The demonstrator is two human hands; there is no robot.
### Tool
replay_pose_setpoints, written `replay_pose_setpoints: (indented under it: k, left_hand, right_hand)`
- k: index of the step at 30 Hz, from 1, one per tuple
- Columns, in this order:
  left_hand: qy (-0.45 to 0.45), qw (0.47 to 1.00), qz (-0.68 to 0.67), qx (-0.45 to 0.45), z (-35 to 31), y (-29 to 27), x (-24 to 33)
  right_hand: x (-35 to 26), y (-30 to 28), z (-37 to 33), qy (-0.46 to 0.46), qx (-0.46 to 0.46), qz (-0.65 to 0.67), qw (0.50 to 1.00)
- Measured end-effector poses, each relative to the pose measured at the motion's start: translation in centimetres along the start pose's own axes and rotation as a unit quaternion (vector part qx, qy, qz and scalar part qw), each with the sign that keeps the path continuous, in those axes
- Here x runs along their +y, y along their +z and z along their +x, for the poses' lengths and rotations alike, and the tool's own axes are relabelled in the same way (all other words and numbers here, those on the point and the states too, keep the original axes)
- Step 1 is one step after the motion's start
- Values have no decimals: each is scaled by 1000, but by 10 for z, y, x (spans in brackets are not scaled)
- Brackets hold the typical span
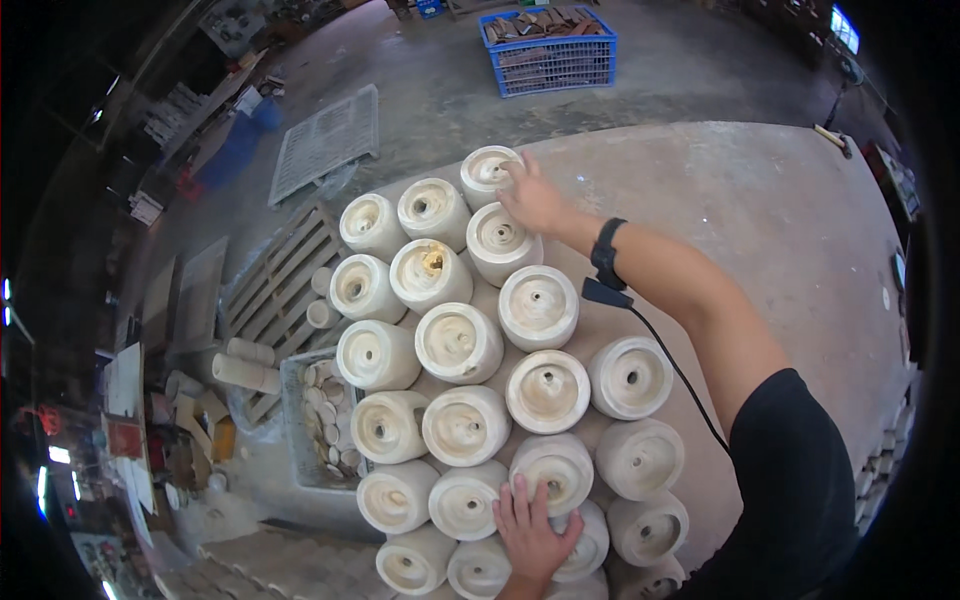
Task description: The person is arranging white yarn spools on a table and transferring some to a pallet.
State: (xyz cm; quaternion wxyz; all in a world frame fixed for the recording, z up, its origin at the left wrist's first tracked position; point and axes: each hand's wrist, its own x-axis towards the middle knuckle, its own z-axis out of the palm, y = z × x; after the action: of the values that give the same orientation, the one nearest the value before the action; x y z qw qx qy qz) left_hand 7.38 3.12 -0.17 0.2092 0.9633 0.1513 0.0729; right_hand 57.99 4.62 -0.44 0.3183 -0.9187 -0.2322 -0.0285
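Note:
Several squat, round, cream-coloured clay pots stand close together in rows on a broad tan tabletop [760, 220]. Each has a round recessed top, most with a small centre hole. My right hand [535, 195] is stretched out to the farthest pot [484, 178], its fingers curled over the rim on the right side. Just nearer to me, another pot [497, 236] sits below that hand. My left hand [538, 535] lies with its fingers spread on the edge of a near pot [551, 465]. One pot [428, 270] has a yellowish-brown patch in its recess.
Left of the table, a grey crate [300, 430] holds pale round pieces, beside a wooden pallet [275, 275]. A blue crate [553, 75] of brown pieces stands on the floor beyond. A black cable [685, 380] hangs beside my right arm.

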Motion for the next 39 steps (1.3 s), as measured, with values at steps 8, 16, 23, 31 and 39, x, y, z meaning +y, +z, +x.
replay_pose_setpoints:
  k: [8,16,23,31,39]
  left_hand:
    - [-3,1000,6,-23,2,-3,2]
    - [6,1000,-26,-16,5,-3,0]
    - [24,999,-32,10,3,0,0]
    - [58,997,-47,6,-3,-4,0]
    - [32,997,-8,-68,8,-2,6]
  right_hand:
    - [1,-16,-37,8,-88,-50,995]
    - [-6,-14,4,72,-210,43,974]
    - [-2,-1,26,10,-209,-11,978]
    - [-3,-11,12,16,-168,-91,981]
    - [34,-11,43,0,-233,-83,969]
